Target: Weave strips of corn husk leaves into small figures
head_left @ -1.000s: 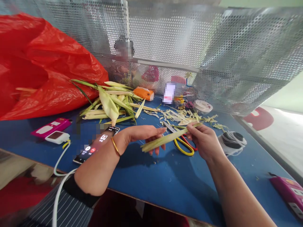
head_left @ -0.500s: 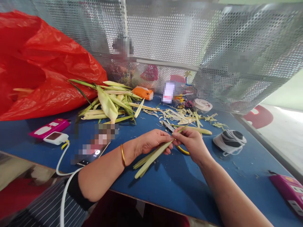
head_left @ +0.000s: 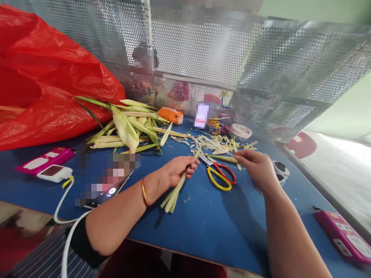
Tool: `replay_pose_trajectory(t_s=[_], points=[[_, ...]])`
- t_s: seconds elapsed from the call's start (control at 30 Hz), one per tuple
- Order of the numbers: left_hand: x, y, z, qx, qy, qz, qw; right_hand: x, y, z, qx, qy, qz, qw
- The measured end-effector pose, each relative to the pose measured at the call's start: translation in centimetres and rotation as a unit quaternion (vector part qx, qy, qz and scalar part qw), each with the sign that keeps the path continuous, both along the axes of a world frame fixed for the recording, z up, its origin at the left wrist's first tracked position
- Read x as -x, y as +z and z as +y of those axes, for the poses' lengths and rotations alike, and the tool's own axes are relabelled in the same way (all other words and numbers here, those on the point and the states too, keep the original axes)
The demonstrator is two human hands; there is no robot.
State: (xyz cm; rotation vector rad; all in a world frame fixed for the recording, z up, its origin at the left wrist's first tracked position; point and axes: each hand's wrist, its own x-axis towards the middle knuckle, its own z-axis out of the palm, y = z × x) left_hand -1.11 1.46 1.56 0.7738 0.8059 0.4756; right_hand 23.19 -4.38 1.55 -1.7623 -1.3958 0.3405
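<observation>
Left of the left hand (head_left: 182,170), see a phone (head_left: 113,190), a white device (head_left: 55,173) and a pink box (head_left: 46,159). Right of the right hand (head_left: 257,168), find another pink box (head_left: 343,234); beyond both, an orange packet (head_left: 170,115).

The gathered husk strips (head_left: 176,193) are pale green, the husk pile (head_left: 127,129) green to creamy yellow. The scissors (head_left: 210,165) have one red loop and one yellow. Blue covers the worktop (head_left: 199,235); the bag (head_left: 63,85) is bright red, the packet (head_left: 170,115) orange, the bracelet (head_left: 143,192) gold. Pale pinstripes line the dark sleeve (head_left: 52,256), black at its cuff (head_left: 84,243).
</observation>
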Motion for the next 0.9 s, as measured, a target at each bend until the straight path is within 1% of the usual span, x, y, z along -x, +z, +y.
replay_pose_trajectory(t_s=[0.03,0.07,0.1,0.17,0.27,0.4,0.53,0.67,0.8,0.9], points=[[0.0,0.0,0.1,-0.004,0.02,0.0,1.0,-1.1,-0.3,0.2,0.048,-0.04,-0.08,0.995],[0.0,0.0,0.2,-0.007,0.034,0.001,0.999,-1.9,-0.8,0.5,0.111,-0.048,-0.15,0.981],[0.0,0.0,0.2,-0.007,0.04,0.003,0.999,-2.4,-1.4,0.9,0.149,-0.04,-0.206,0.966],[-0.1,-0.2,0.1,-0.007,0.044,0.011,0.999,-2.7,-2.7,1.6,0.166,-0.027,-0.238,0.957],[-0.3,-0.6,0.1,-0.01,0.036,0.021,0.999,-2.5,-4.2,2.4,0.176,-0.022,-0.251,0.952],[-0.1,-0.9,0.5,-0.025,0.047,0.012,0.999,-2.5,-4.8,2.5,0.178,-0.023,-0.249,0.952],[0.1,-1.2,1.2,-0.038,0.068,0.002,0.997,-2.4,-4.1,2.1,0.153,-0.061,-0.219,0.962],[0.1,-1.4,1.6,-0.048,0.08,0.006,0.996,-2.4,-2.6,1.7,0.116,-0.088,-0.175,0.974],[0.2,-1.8,1.6,-0.058,0.085,0.021,0.994,-2.6,-0.5,1.3,0.085,-0.072,-0.122,0.986],[0.2,-1.8,1.6,-0.066,0.077,0.038,0.994,-2.2,1.0,0.8,0.084,-0.06,-0.111,0.988]])
